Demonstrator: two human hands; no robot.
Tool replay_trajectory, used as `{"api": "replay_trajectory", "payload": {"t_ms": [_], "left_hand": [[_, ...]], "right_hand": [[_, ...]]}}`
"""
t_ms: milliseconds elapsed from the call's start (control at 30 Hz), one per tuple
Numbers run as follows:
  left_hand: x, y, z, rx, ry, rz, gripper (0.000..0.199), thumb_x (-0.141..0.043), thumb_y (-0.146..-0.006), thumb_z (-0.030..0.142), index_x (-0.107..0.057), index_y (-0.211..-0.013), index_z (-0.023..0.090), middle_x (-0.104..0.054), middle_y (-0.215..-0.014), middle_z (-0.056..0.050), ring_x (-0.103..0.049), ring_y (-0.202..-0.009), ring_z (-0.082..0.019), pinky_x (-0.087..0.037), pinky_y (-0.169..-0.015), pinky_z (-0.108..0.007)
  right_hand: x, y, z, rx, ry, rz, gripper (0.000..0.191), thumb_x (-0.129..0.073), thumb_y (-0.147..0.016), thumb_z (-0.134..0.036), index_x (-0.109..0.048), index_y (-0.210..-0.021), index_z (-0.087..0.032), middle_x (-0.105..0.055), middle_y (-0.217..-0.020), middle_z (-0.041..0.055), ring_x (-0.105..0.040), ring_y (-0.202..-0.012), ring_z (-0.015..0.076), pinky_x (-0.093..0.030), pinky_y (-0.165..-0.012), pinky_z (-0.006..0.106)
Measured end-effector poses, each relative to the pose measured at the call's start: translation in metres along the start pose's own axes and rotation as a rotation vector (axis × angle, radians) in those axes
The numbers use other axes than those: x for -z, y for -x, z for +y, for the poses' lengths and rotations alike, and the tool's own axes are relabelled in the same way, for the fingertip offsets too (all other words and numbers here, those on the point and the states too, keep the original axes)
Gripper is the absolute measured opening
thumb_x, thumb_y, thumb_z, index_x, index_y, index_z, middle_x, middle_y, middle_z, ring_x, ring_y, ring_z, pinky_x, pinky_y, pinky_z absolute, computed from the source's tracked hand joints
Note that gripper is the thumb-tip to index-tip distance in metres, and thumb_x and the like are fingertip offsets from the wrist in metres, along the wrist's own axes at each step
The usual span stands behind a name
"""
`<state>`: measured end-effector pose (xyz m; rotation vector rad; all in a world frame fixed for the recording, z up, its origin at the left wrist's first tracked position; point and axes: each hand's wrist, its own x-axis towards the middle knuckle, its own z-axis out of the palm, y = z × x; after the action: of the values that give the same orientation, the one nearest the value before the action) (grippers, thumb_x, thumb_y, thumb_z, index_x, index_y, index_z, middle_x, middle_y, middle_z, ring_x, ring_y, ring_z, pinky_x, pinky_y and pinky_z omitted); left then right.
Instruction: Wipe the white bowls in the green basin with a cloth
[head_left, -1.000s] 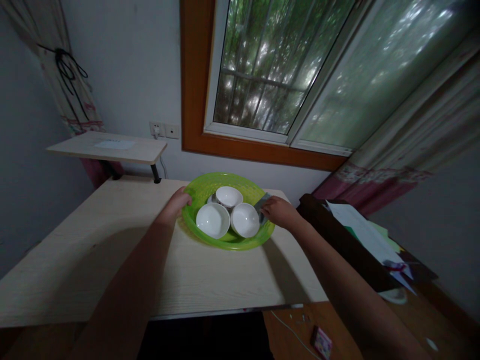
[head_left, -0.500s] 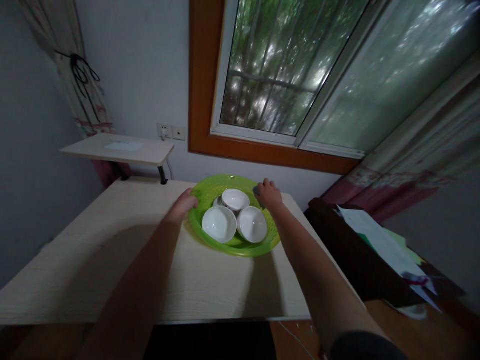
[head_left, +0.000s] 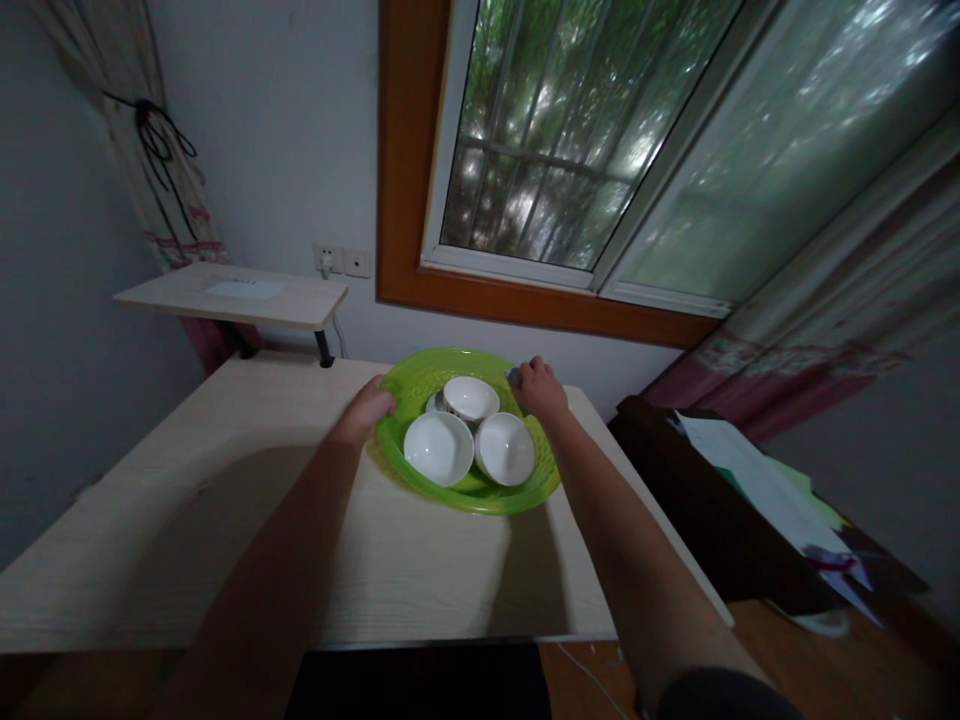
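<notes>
A round green basket (head_left: 480,503) rests near the back of the pale wooden table. Inside it are several white bowls, among them a front left one (head_left: 439,449), a right one (head_left: 505,450) and a back one (head_left: 471,399). At the basket's left rim, my left hand (head_left: 370,408) is closed round the edge. My right hand (head_left: 541,388) is closed at the back right rim, with a small grey thing (head_left: 515,380) showing beside its fingers; what exactly it is cannot be made out.
A small raised shelf (head_left: 232,297) with a paper on it stands at the table's (head_left: 247,520) back left. Behind are the wall and window. To the right, a dark brown piece of furniture (head_left: 690,500) holds papers (head_left: 757,480).
</notes>
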<state>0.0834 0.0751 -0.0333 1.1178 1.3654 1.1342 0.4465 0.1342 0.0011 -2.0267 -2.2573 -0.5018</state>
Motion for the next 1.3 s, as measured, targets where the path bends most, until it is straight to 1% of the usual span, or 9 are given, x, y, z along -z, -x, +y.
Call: {"api": "replay_trajectory", "payload": {"t_ms": [200,333,633,700,800,900,967,1167,1300], "left_hand": [[0.001,0.001,0.000,0.018,0.028,0.016,0.056,-0.058,-0.049,0.012,-0.063,-0.103,0.022,-0.067,-0.080,-0.002,-0.066,-0.069,-0.024,-0.048,-0.056,-0.030],[0.002,0.001,0.001,0.017,0.059,-0.004,0.052,-0.059,-0.050,0.012,-0.062,-0.101,0.023,-0.068,-0.080,-0.001,-0.066,-0.067,-0.024,-0.047,-0.055,-0.030],[0.003,-0.003,-0.003,-0.001,0.072,-0.033,0.049,-0.055,-0.047,0.013,-0.063,-0.094,0.022,-0.067,-0.075,-0.001,-0.064,-0.062,-0.022,-0.045,-0.053,-0.028],[0.003,-0.004,-0.004,0.003,0.076,-0.035,0.051,-0.055,-0.046,0.012,-0.064,-0.095,0.022,-0.068,-0.075,-0.001,-0.064,-0.063,-0.023,-0.046,-0.053,-0.029],[0.002,-0.005,-0.005,0.008,0.071,-0.013,0.053,-0.055,-0.045,0.012,-0.064,-0.096,0.022,-0.068,-0.076,-0.001,-0.065,-0.064,-0.023,-0.047,-0.054,-0.030],[0.002,-0.005,-0.005,-0.003,0.076,-0.008,0.053,-0.056,-0.046,0.013,-0.063,-0.097,0.023,-0.069,-0.079,-0.002,-0.066,-0.066,-0.023,-0.047,-0.055,-0.029],[0.002,-0.006,-0.006,-0.002,0.071,-0.006,0.054,-0.056,-0.045,0.012,-0.063,-0.098,0.023,-0.069,-0.079,-0.002,-0.066,-0.066,-0.023,-0.046,-0.054,-0.029],[0.002,-0.007,-0.006,0.021,0.037,0.013,0.055,-0.056,-0.046,0.013,-0.063,-0.100,0.023,-0.066,-0.077,-0.001,-0.064,-0.064,-0.024,-0.044,-0.053,-0.029],[0.002,-0.005,-0.003,0.024,0.028,0.001,0.054,-0.056,-0.045,0.013,-0.063,-0.098,0.023,-0.066,-0.076,-0.001,-0.064,-0.065,-0.024,-0.044,-0.054,-0.029]], "right_hand": [[0.003,0.001,-0.003,-0.005,0.046,-0.015,0.034,-0.054,-0.116,-0.038,-0.060,-0.140,-0.015,-0.060,-0.144,0.0218,-0.061,-0.127,0.0330,-0.056,-0.091,0.035],[0.004,0.000,-0.005,-0.005,0.036,-0.018,0.036,-0.059,-0.115,-0.040,-0.059,-0.142,-0.016,-0.062,-0.143,0.0213,-0.062,-0.126,0.0325,-0.056,-0.088,0.034],[0.005,0.000,-0.004,-0.020,0.043,0.051,0.029,-0.053,-0.117,-0.033,-0.067,-0.135,-0.014,-0.066,-0.137,0.0185,-0.061,-0.123,0.0309,-0.053,-0.091,0.036],[0.008,0.002,-0.002,0.035,0.064,0.085,0.030,-0.052,-0.117,-0.030,-0.071,-0.133,-0.014,-0.066,-0.138,0.0196,-0.059,-0.125,0.0326,-0.053,-0.092,0.038],[0.013,0.004,0.000,0.226,0.117,0.096,0.032,-0.049,-0.115,-0.022,-0.079,-0.126,-0.014,-0.066,-0.140,0.0212,-0.056,-0.129,0.0351,-0.051,-0.102,0.043],[0.017,0.008,0.000,0.436,0.164,0.047,0.032,-0.053,-0.110,-0.016,-0.085,-0.114,-0.014,-0.071,-0.134,0.0215,-0.055,-0.130,0.0358,-0.045,-0.114,0.046],[0.018,0.011,0.000,0.529,0.181,-0.003,0.031,-0.057,-0.107,-0.013,-0.087,-0.111,-0.014,-0.074,-0.129,0.0211,-0.059,-0.127,0.0348,-0.045,-0.114,0.045],[0.022,0.029,0.003,0.605,0.259,-0.145,0.029,-0.060,-0.104,-0.012,-0.089,-0.104,-0.016,-0.079,-0.124,0.0196,-0.068,-0.122,0.0325,-0.051,-0.101,0.040],[0.021,0.034,0.005,0.631,0.259,-0.165,0.031,-0.058,-0.107,-0.014,-0.088,-0.112,-0.015,-0.077,-0.138,0.0189,-0.066,-0.133,0.0328,-0.052,-0.110,0.041]]}}
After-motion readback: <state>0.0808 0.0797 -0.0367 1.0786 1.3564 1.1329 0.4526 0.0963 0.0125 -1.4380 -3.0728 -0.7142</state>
